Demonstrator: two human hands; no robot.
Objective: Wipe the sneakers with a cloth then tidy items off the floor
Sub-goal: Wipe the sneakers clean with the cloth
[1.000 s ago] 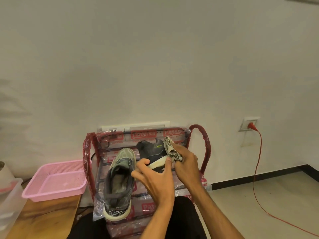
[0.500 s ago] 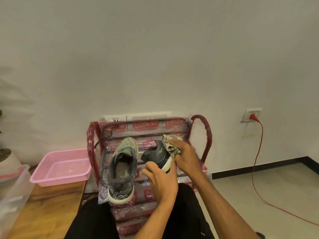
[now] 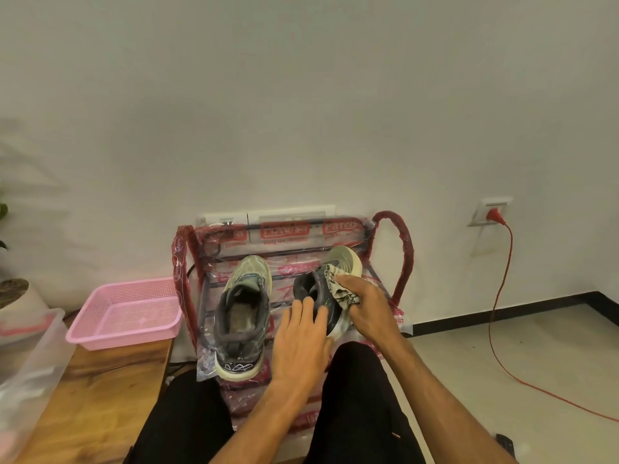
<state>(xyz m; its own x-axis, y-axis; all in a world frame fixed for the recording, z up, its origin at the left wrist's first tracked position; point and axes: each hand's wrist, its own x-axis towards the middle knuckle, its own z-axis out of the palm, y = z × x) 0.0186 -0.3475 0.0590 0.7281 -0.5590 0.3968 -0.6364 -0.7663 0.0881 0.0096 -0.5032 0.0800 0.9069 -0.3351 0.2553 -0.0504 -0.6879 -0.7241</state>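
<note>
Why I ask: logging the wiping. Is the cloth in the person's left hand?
No, the right hand grips the cloth against the sneaker; the left hand only touches that sneaker.

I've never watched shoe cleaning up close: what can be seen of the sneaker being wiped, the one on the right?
The right sneaker has a dark grey upper, a pale green toe and a cream sole. It lies on the plastic-wrapped red rack, toe toward the wall. The left hand rests straight fingers on its heel; the right hand presses a patterned cloth against its side.
</note>
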